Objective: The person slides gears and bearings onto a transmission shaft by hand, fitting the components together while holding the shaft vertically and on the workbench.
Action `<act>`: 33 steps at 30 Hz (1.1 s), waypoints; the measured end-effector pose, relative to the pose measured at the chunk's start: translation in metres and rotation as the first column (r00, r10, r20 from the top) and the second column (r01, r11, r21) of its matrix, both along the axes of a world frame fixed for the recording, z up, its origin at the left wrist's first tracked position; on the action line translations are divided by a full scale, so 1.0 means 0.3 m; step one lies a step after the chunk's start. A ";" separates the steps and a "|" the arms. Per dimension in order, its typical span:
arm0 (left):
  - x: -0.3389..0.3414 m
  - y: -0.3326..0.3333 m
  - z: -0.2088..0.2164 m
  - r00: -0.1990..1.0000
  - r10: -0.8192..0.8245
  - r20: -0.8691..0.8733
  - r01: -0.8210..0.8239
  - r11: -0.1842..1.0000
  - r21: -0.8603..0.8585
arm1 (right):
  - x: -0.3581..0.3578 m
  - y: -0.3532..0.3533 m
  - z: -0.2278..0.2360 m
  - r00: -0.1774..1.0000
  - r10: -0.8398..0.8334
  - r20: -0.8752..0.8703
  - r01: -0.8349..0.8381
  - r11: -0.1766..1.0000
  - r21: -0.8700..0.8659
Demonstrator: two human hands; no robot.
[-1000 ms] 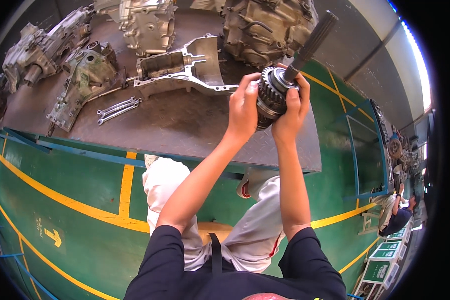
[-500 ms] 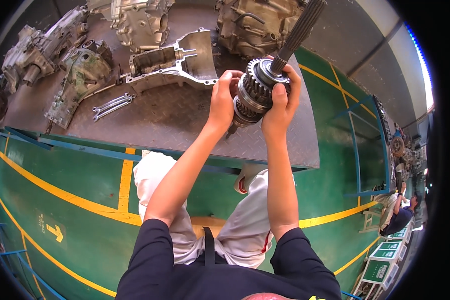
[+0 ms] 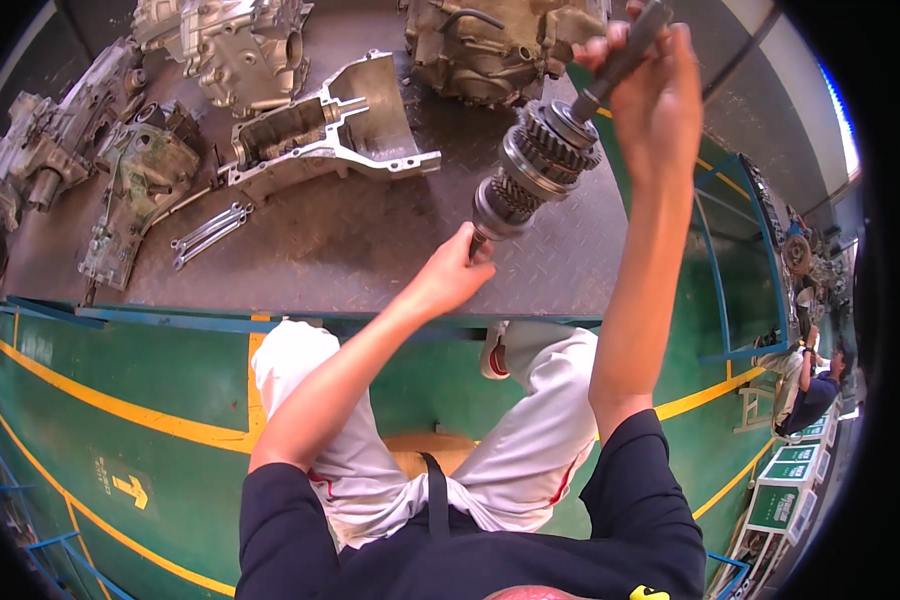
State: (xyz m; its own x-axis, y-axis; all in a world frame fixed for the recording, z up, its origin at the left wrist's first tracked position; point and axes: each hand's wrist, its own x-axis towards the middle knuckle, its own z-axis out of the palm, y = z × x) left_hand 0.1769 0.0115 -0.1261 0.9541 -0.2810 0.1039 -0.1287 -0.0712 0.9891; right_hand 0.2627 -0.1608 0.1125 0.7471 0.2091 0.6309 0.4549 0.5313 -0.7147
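Observation:
A gear shaft (image 3: 535, 165), a metal shaft carrying toothed gears and bearing rings, tilts above the right part of the bench, its long end pointing to the far right. My left hand (image 3: 452, 270) grips the short near end below the lowest ring. Higher up, my right hand (image 3: 655, 105) is wrapped around the long far end. Left of the shaft lies an opened half of a gearbox housing (image 3: 330, 130), its hollow facing up. Several wrenches (image 3: 210, 235) lie side by side on the bench, left of my left hand.
On the metal bench (image 3: 340, 250) stand more gearbox casings: a dark one (image 3: 490, 50) at the back, a silver one (image 3: 240, 55), and a greenish one (image 3: 145, 170) at left. Another bench (image 3: 775, 270) with parts and a seated person (image 3: 815, 385) are at the right.
My hands have moved from the gears to the shaft's two ends. My right hand went up and away along the long end, my left down to the short end.

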 end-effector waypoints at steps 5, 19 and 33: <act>0.023 -0.086 0.057 0.975 0.223 0.025 -0.221 0.937 0.270 | 0.039 -0.049 -0.051 0.946 -0.246 -0.212 0.269 0.960 0.083; 0.016 -0.119 0.049 0.956 0.222 0.190 -0.281 0.878 0.387 | 0.011 -0.325 -0.269 0.908 -0.186 -0.375 0.318 0.888 0.331; -0.015 -0.013 0.110 0.989 0.135 0.060 -0.140 0.729 0.670 | -0.014 -0.380 -0.665 0.673 -0.081 -0.735 0.561 0.704 0.436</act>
State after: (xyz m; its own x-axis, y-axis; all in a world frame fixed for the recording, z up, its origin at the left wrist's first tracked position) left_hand 0.1723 0.0075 -0.0930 0.9879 -0.1457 -0.0537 -0.0713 -0.7328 0.6767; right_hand 0.2584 -0.2747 -0.0870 0.9244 -0.3582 -0.1308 0.2592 0.8417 -0.4737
